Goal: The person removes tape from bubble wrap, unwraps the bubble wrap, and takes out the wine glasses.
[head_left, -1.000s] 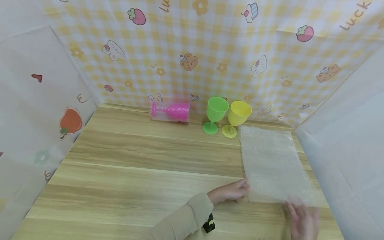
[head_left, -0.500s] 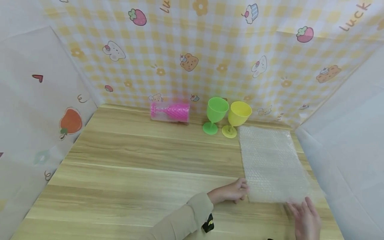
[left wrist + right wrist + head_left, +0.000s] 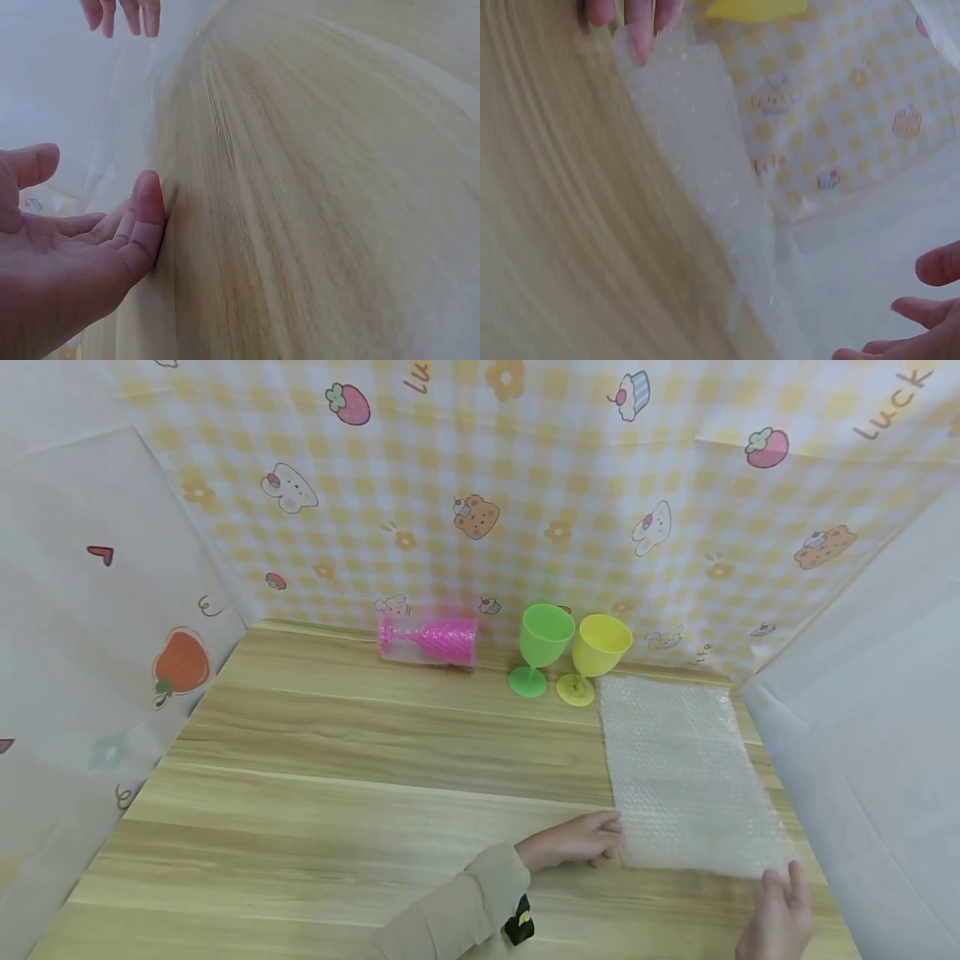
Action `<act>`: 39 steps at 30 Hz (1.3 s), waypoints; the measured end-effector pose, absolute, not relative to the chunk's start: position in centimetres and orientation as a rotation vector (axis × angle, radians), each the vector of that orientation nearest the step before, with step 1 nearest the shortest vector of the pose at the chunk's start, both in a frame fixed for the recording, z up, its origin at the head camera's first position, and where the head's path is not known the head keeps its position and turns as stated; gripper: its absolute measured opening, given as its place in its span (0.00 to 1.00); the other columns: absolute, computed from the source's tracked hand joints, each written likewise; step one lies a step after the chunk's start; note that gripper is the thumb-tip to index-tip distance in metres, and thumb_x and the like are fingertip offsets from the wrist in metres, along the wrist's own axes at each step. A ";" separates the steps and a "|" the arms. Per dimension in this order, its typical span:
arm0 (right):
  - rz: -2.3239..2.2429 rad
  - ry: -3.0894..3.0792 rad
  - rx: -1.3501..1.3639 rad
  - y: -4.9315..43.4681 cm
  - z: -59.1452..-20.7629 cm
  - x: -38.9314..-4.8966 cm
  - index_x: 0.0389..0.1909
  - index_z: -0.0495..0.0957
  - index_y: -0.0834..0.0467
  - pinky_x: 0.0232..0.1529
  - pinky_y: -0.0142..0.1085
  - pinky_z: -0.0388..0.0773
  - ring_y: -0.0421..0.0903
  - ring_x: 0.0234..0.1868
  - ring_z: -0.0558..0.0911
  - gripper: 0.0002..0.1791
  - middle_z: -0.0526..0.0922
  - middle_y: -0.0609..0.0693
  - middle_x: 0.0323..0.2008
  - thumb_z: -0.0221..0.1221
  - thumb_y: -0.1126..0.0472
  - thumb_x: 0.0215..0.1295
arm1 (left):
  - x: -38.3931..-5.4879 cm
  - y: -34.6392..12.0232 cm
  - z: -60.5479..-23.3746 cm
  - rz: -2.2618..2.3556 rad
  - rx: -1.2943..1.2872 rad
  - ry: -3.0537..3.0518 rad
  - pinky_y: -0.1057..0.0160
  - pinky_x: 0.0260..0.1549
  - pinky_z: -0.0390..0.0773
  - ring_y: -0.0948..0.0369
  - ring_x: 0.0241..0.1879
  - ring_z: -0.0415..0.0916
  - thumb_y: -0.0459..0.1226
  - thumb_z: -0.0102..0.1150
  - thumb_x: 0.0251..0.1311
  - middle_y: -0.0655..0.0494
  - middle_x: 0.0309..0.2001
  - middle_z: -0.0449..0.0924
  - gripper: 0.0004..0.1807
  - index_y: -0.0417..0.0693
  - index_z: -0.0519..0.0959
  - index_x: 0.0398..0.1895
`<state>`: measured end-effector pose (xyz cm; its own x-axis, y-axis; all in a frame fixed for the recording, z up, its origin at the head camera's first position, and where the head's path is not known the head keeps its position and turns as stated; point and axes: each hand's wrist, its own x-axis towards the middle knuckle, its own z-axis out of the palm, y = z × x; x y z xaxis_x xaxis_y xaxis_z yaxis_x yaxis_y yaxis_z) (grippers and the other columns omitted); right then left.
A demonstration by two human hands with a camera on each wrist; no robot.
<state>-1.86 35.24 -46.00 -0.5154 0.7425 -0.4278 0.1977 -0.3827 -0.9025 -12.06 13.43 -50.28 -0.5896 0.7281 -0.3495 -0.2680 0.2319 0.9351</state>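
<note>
A sheet of bubble wrap [image 3: 686, 777] lies flat at the table's right side. By its left edge my left hand [image 3: 581, 839] rests on the table, fingertips touching or very near the sheet. In the left wrist view the thumb stands apart from the loosely bent fingers [image 3: 150, 199], and nothing is held. My right hand [image 3: 780, 910] is at the sheet's near right corner. Its thumb and fingers [image 3: 922, 311] are spread apart in the right wrist view, with a gap between them and the bubble wrap [image 3: 705, 142].
Along the back stand a green goblet [image 3: 543, 635] and a yellow goblet [image 3: 600, 645], upright side by side. Left of them a pink glittery goblet [image 3: 446, 641] lies sideways in clear packaging. Cloth walls [image 3: 870, 693] border the wooden table [image 3: 337, 752].
My right hand has moved right and slightly toward me, from the sheet's near edge to its near right corner. That corner now lies flatter. The left hand has hardly moved.
</note>
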 end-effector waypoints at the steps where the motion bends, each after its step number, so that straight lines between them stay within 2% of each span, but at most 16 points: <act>1: 1.929 -1.455 -1.251 34.8 -45.7 -2.0 0.70 0.51 0.39 0.71 0.27 0.37 0.32 0.71 0.46 0.31 0.49 0.38 0.72 0.49 0.55 0.69 | -12.2 13.3 -50.3 1.534 0.412 1.659 0.64 0.37 0.79 0.60 0.43 0.77 0.40 0.48 0.66 0.52 0.59 0.71 0.30 0.44 0.56 0.70; 3: 1.888 -1.466 -1.179 33.5 -45.1 -2.6 0.68 0.58 0.43 0.70 0.25 0.44 0.33 0.69 0.54 0.28 0.61 0.40 0.66 0.50 0.57 0.68 | -12.6 12.9 -50.4 1.644 0.351 1.661 0.63 0.36 0.80 0.58 0.40 0.77 0.37 0.50 0.65 0.49 0.53 0.75 0.27 0.42 0.60 0.67; 4: 1.883 -1.480 -1.115 32.7 -44.9 -3.1 0.67 0.61 0.47 0.69 0.24 0.48 0.34 0.67 0.58 0.26 0.64 0.42 0.64 0.51 0.58 0.68 | -12.9 12.6 -50.5 1.693 0.316 1.681 0.63 0.36 0.80 0.58 0.38 0.77 0.36 0.50 0.65 0.49 0.50 0.76 0.25 0.42 0.63 0.65; 7: 1.879 -1.687 -0.927 30.2 -44.6 -4.7 0.63 0.65 0.55 0.62 0.20 0.60 0.32 0.57 0.68 0.24 0.72 0.37 0.51 0.53 0.58 0.67 | -14.3 11.3 -50.9 1.867 0.187 1.730 0.62 0.36 0.80 0.58 0.36 0.76 0.36 0.51 0.64 0.48 0.43 0.78 0.20 0.40 0.68 0.59; 10: 1.927 -2.026 -0.702 27.2 -45.1 -6.9 0.63 0.63 0.62 0.55 0.18 0.67 0.31 0.52 0.72 0.25 0.73 0.43 0.53 0.50 0.56 0.69 | -16.3 9.1 -51.3 2.044 0.012 1.709 0.60 0.42 0.80 0.58 0.38 0.76 0.41 0.53 0.63 0.47 0.42 0.78 0.21 0.41 0.70 0.57; 13: 2.049 -2.288 -0.470 23.9 -46.4 -9.5 0.64 0.60 0.67 0.54 0.21 0.70 0.30 0.51 0.74 0.26 0.70 0.53 0.58 0.46 0.55 0.72 | -18.5 6.2 -51.8 2.244 -0.177 1.625 0.58 0.47 0.79 0.55 0.41 0.77 0.41 0.55 0.61 0.43 0.45 0.78 0.22 0.38 0.70 0.56; 15: 2.192 -2.327 -0.362 21.4 -47.5 -11.2 0.63 0.59 0.69 0.59 0.29 0.70 0.36 0.54 0.74 0.25 0.67 0.61 0.60 0.45 0.57 0.72 | -19.8 4.0 -52.2 2.367 -0.275 1.577 0.57 0.49 0.78 0.53 0.44 0.77 0.40 0.55 0.61 0.41 0.47 0.77 0.23 0.37 0.69 0.56; 18: 2.419 -2.198 -0.315 17.5 -49.0 -13.6 0.63 0.58 0.72 0.65 0.42 0.66 0.50 0.60 0.72 0.24 0.63 0.68 0.62 0.44 0.62 0.72 | -21.5 0.8 -52.5 2.515 -0.375 1.572 0.57 0.51 0.77 0.51 0.47 0.76 0.39 0.52 0.63 0.38 0.50 0.75 0.22 0.35 0.68 0.57; 21: 2.529 -2.087 -0.322 14.2 -50.1 -16.0 0.64 0.57 0.71 0.67 0.46 0.61 0.57 0.65 0.66 0.24 0.62 0.67 0.63 0.45 0.64 0.71 | -23.2 -2.6 -52.7 2.643 -0.389 1.627 0.56 0.56 0.74 0.47 0.53 0.71 0.36 0.49 0.65 0.35 0.54 0.71 0.22 0.33 0.66 0.58; 26: 2.505 -2.135 -0.259 10.7 -51.3 -20.1 0.68 0.54 0.65 0.69 0.44 0.57 0.55 0.69 0.60 0.29 0.59 0.62 0.68 0.49 0.62 0.69 | -25.6 -7.9 -52.6 2.754 -0.452 1.718 0.58 0.62 0.67 0.47 0.60 0.64 0.33 0.46 0.65 0.37 0.59 0.63 0.23 0.31 0.61 0.61; 31: 2.497 -2.165 -0.096 9.4 -51.8 -22.9 0.72 0.44 0.61 0.71 0.45 0.53 0.54 0.72 0.54 0.35 0.50 0.59 0.72 0.48 0.65 0.68 | -26.6 -11.8 -51.5 2.771 -0.542 1.668 0.61 0.65 0.63 0.50 0.67 0.58 0.32 0.43 0.66 0.43 0.69 0.54 0.28 0.38 0.54 0.68; 35: 2.414 -2.302 -0.042 8.8 -51.4 -24.6 0.73 0.41 0.53 0.70 0.47 0.53 0.51 0.73 0.51 0.39 0.46 0.52 0.74 0.50 0.65 0.65 | -26.8 -13.3 -50.2 2.670 -0.423 1.695 0.59 0.68 0.58 0.50 0.70 0.51 0.30 0.39 0.67 0.50 0.74 0.41 0.33 0.44 0.43 0.73; 39: 2.370 -2.440 -0.054 8.3 -51.0 -26.2 0.73 0.36 0.45 0.70 0.49 0.52 0.51 0.72 0.52 0.45 0.41 0.49 0.74 0.51 0.67 0.63 | -27.0 -14.0 -49.1 2.489 -0.342 1.764 0.55 0.70 0.51 0.48 0.69 0.51 0.31 0.37 0.66 0.56 0.75 0.33 0.37 0.51 0.34 0.74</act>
<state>-26.25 8.31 -50.97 -0.9657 -0.1572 -0.2066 0.2019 0.0454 -0.9784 -27.04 -13.96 -49.13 -0.9726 -0.0693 -0.2221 -0.1866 -0.3379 0.9225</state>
